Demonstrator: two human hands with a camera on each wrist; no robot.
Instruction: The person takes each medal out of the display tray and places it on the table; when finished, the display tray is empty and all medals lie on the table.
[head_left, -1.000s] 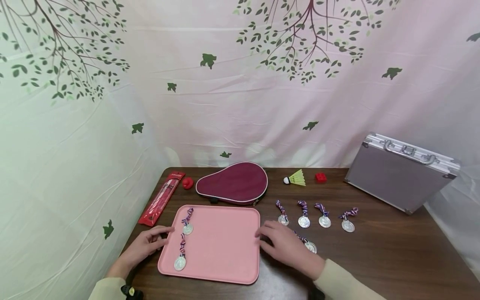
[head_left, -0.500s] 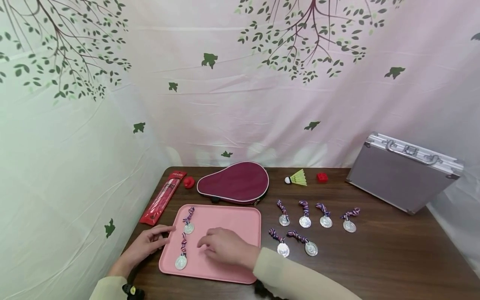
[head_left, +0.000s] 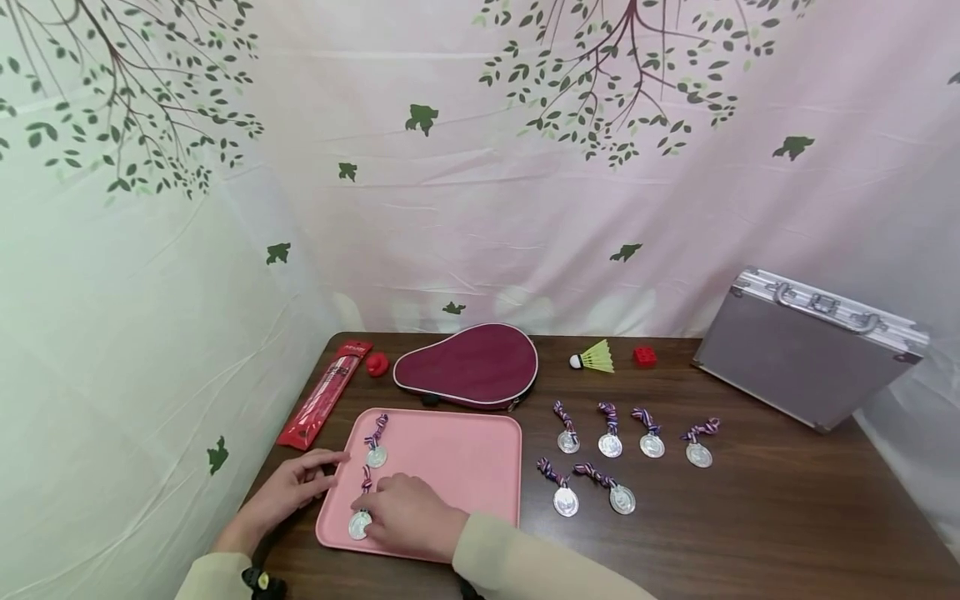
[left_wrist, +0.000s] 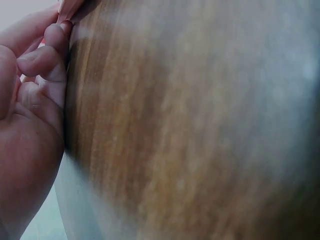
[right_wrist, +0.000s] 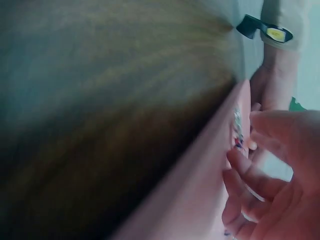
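Note:
A pink tray (head_left: 457, 458) lies on the dark wooden table (head_left: 750, 525) with two silver medals on striped ribbons in it. My right hand (head_left: 401, 515) rests in the tray's near left corner, fingertips at the lower medal (head_left: 358, 525). The upper medal (head_left: 376, 457) lies free. In the right wrist view the right hand (right_wrist: 270, 185) has loosely bent fingers above the tray (right_wrist: 200, 190), pinching nothing that I can see. My left hand (head_left: 296, 490) lies on the table, its thumb at the tray's left rim. Several more medals (head_left: 610, 445) lie to the right of the tray.
Behind the tray lie a maroon paddle case (head_left: 468, 365), a red packet (head_left: 324, 395) and a small red object (head_left: 377, 364). A yellow shuttlecock (head_left: 592, 357) and a red block (head_left: 643, 356) sit further back. A metal case (head_left: 810, 346) stands at the far right. Cloth hangs behind the table.
My right hand has moved left, from the medals beside the tray, across the tray, to the lower medal in it. The left hand has stayed at the tray's rim.

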